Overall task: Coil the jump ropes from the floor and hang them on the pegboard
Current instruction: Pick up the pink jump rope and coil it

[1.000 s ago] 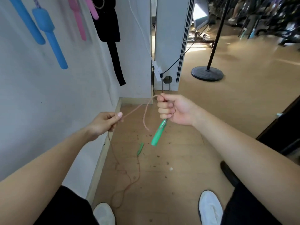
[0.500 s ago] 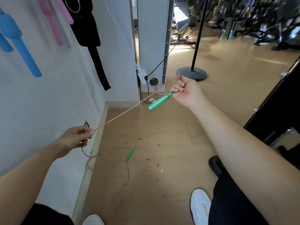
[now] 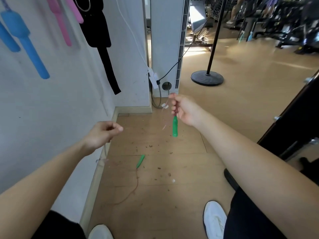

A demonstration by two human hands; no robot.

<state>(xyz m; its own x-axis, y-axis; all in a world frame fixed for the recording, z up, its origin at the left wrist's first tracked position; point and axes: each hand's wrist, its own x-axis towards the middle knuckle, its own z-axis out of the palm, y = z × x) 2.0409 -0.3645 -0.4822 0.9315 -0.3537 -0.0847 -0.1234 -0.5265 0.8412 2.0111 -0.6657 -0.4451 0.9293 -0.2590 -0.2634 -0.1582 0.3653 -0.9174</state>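
while both arms reach forward, the right hand (image 3: pixel 183 107) clenches its fingers on coiled rope (image 3: pixel 136 185) and a green handle (image 3: pixel 175 127) hanging down. the left hand (image 3: pixel 101 135) curls thumb to forefinger; i cannot tell whether it pinches rope. the second handle (image 3: pixel 140 160) lies on the floor (image 3: pixel 181 161).

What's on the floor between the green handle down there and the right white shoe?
Head view: wooden floor with brown specks and one small white scrap between the fallen green handle and the shoe.
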